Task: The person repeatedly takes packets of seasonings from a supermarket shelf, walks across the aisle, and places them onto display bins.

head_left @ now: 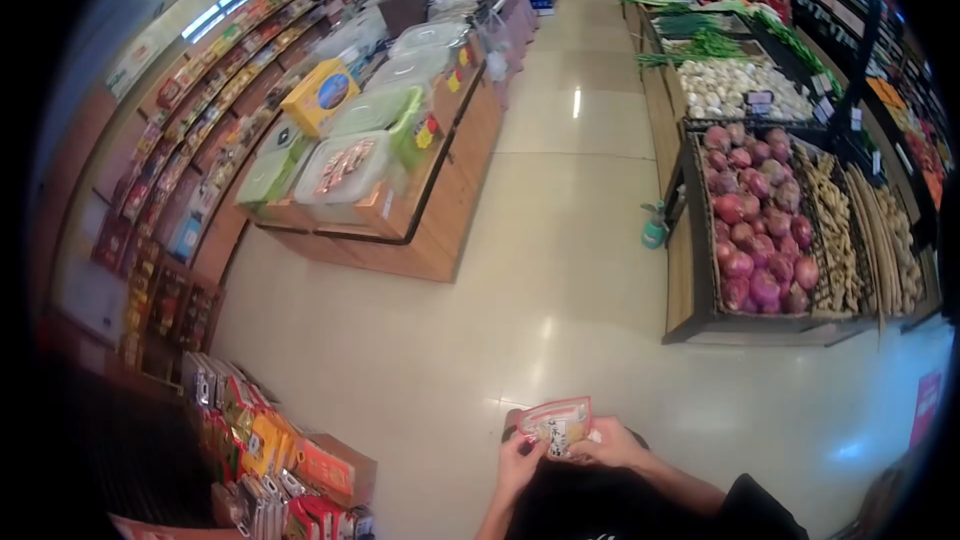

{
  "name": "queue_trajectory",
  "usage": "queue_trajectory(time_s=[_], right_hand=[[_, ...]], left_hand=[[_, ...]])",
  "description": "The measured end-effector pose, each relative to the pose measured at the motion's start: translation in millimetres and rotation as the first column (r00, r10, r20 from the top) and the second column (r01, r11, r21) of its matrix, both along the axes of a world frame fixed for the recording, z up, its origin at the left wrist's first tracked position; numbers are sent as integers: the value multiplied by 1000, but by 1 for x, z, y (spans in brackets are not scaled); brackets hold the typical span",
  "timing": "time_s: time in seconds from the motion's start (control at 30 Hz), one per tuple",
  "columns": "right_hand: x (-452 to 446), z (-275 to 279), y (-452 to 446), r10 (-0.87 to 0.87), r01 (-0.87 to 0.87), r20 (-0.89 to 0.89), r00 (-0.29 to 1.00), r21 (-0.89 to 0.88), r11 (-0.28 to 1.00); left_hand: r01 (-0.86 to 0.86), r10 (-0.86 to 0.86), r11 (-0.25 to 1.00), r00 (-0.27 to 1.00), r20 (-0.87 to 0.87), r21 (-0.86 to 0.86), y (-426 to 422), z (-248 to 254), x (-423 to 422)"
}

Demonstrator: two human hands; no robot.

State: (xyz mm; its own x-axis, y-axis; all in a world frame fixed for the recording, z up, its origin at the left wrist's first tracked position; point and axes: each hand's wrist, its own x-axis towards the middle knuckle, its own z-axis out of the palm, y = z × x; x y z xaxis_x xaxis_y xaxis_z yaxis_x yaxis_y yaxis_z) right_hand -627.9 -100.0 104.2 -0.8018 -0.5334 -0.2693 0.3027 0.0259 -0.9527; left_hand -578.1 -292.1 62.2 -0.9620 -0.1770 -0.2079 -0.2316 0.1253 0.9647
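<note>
A small food packet (557,426) with red edges, dark printed characters and a clear part is held up in front of my body, low in the head view. My left hand (519,461) grips its lower left side, fingers closed on it. On the right side, my right hand (612,443) pinches the packet with the thumb across its front. What is inside looks pale, but I cannot make out its kind. Beneath the packet lies the shop floor (520,340).
Ahead on the right stands a produce stand with red onions (757,225), ginger (836,230) and garlic (740,85). A wooden display with lidded plastic bins (345,175) is on the left. Bagged goods (270,445) are stacked at lower left. A green bottle (653,227) stands by the produce stand.
</note>
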Motion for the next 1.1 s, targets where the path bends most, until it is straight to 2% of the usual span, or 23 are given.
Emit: queue_trajectory(time_s=[0.13,0.2,0.23,0.3,0.33,0.4,0.43,0.5,0.53,0.6,0.73,0.8,0.87,1.03,1.1], right_hand=[[-27,-9,-16,42,-40,92,995,-20,999],[-38,-23,-28,-45,43,33,998,41,998],[-48,-28,-34,-37,35,37,999,39,999],[-68,-35,-49,-35,38,-106,994,31,999],[-79,-34,-59,-29,32,-107,994,28,999],[-92,-24,-79,-42,68,253,967,-93,993],[-96,-18,-91,-42,68,259,965,-92,993],[-114,-5,-113,-67,67,24,997,-4,998],[-122,-8,-121,-63,63,21,998,2,998],[-135,-17,-142,-38,73,277,960,-117,990],[-170,-11,-190,47,11,316,948,-180,984],[-187,-13,-216,33,-3,242,970,-122,993],[-205,-9,-235,47,-22,236,971,-107,994],[-228,-25,-276,33,-8,273,961,-95,995],[-238,-27,-283,194,-179,220,956,-83,980]], left_hand=[[-68,59,995,991,120,74,-10,10,-16],[-112,40,931,977,208,349,-21,10,-22],[-121,48,930,976,212,347,-26,9,-27],[-116,-3,836,976,216,537,-39,5,-37],[-185,59,825,968,246,534,-51,-4,-45],[-222,114,830,966,233,512,-75,-5,-64],[-252,162,830,963,216,498,-85,-1,-74],[-307,228,805,950,213,507,-100,12,-98],[-330,259,787,943,207,522,-109,17,-107],[-360,297,767,933,203,532,-132,22,-124],[-398,346,701,915,205,591,-176,24,-154],[-412,356,689,909,217,596,-197,24,-164],[-297,235,826,954,185,480,-222,26,-174],[-288,230,865,955,187,410,-259,8,-187],[-298,242,871,952,188,390,-266,1,-194]])
